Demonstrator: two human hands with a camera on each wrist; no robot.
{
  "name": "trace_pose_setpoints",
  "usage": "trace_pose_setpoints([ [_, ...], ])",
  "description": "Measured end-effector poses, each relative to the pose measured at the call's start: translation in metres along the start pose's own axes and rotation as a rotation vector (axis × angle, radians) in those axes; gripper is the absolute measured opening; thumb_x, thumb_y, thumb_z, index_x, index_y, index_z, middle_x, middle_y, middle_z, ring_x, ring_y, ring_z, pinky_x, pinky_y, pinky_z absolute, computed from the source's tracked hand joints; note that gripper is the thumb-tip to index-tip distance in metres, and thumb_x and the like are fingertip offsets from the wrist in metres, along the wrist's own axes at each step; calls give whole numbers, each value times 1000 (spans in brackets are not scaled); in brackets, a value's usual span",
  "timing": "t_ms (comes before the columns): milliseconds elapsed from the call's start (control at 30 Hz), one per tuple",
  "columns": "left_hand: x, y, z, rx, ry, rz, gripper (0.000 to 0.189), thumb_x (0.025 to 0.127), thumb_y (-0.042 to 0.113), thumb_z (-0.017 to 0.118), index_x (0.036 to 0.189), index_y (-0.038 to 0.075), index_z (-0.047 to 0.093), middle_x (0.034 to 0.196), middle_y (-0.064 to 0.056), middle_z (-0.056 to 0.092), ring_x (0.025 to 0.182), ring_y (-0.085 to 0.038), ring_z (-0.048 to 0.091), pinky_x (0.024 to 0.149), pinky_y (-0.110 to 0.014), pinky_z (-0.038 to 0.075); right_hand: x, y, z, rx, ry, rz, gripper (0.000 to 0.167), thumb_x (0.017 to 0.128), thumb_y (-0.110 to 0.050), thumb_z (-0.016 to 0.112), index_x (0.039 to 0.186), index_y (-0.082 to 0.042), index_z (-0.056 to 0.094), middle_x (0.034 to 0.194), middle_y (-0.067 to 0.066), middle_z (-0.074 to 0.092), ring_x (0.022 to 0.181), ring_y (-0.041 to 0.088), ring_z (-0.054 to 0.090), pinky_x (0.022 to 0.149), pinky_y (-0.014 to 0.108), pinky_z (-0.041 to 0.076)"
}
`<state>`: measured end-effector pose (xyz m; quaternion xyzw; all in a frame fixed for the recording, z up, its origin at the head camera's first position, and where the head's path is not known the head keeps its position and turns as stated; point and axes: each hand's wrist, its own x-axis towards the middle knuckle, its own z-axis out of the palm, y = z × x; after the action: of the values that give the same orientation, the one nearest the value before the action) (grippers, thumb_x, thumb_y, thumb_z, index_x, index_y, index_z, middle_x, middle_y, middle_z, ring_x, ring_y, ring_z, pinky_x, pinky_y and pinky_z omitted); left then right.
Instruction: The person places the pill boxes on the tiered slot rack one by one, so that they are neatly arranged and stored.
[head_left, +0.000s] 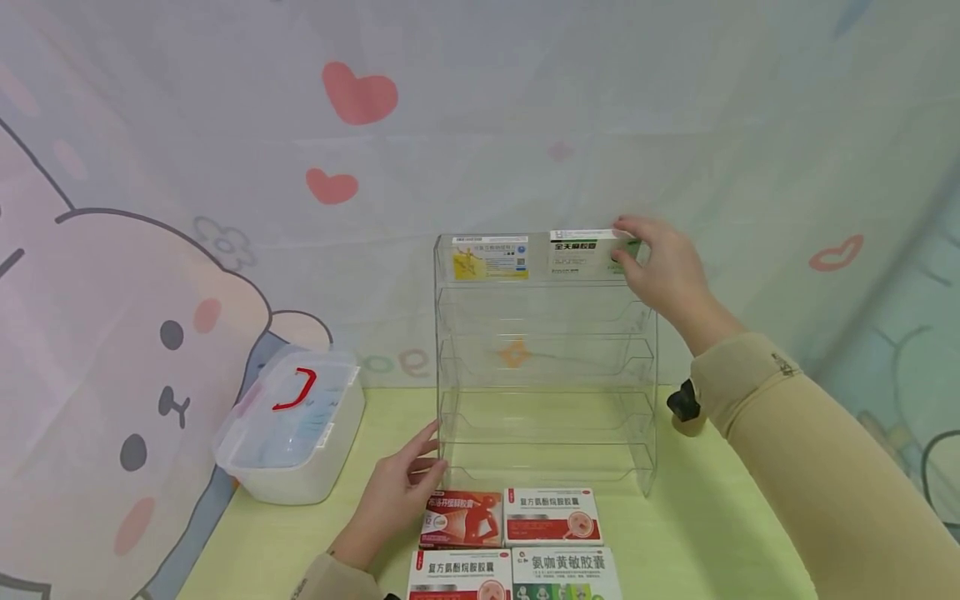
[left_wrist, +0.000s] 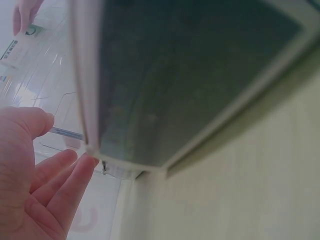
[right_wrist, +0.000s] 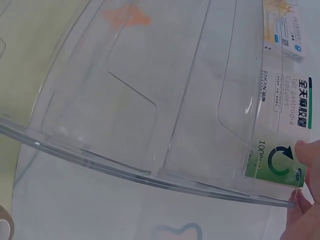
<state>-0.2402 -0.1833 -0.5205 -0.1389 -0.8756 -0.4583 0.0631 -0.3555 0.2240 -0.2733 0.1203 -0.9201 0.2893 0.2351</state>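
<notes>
A clear acrylic tiered rack (head_left: pixel 546 392) stands upright against the backdrop. At its top right my right hand (head_left: pixel 667 271) pinches the end of a white-and-green capsule box (head_left: pixel 576 257), which sits in the top tier. In the right wrist view the thumb (right_wrist: pixel 306 152) lies on this box's front. A yellow-and-white medicine box (head_left: pixel 491 260) occupies the same tier's left end, apart from it. Low on the rack's left side, my left hand (head_left: pixel 393 496) grips the side panel's edge between thumb and fingers, as the left wrist view also shows.
In front of the rack lie a red capsule box (head_left: pixel 463 518), two red-and-white boxes, one at the back right (head_left: pixel 553 517), and a white-and-green box (head_left: pixel 566 573). A lidded white bin (head_left: pixel 292 425) with a red handle stands left. A tape roll (head_left: pixel 687 421) sits right of the rack.
</notes>
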Motion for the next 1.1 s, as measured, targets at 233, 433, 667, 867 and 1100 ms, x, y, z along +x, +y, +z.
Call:
trace_pose_setpoints([
  [233,0,-3,1,9,1,10,67,108,23,74,168,35,47,143,-12,76,117,-24,82,95,-32,69,-10,11,6,77,92,-59,51,107,-20,73,155,-6,61,169,16,53,163,39,42,136,60,34],
  [433,0,-3,2,10,6,8,66,107,23,74,167,35,48,143,-13,76,117,-24,82,95,-33,69,-24,13,17,150,245,-140,43,101,-18,77,140,-2,71,162,17,60,163,39,43,136,64,33],
  [667,1,-3,2,23,12,14,66,107,22,75,168,28,49,141,-12,77,116,-23,82,94,-32,69,-54,7,39,202,331,-320,42,97,-8,76,138,3,71,143,20,72,143,40,62,126,57,47],
  [867,1,-4,2,10,11,14,66,107,22,75,168,29,49,141,-10,77,116,-23,82,95,-32,69,-77,7,51,189,278,-366,42,97,-9,78,138,1,72,141,17,74,132,37,69,116,32,54],
  [1100,1,-4,2,19,17,22,66,107,23,74,168,28,49,142,-12,76,117,-25,82,94,-34,69,-103,4,61,280,229,-332,40,96,-3,79,136,1,72,135,18,75,119,36,73,110,5,47],
])
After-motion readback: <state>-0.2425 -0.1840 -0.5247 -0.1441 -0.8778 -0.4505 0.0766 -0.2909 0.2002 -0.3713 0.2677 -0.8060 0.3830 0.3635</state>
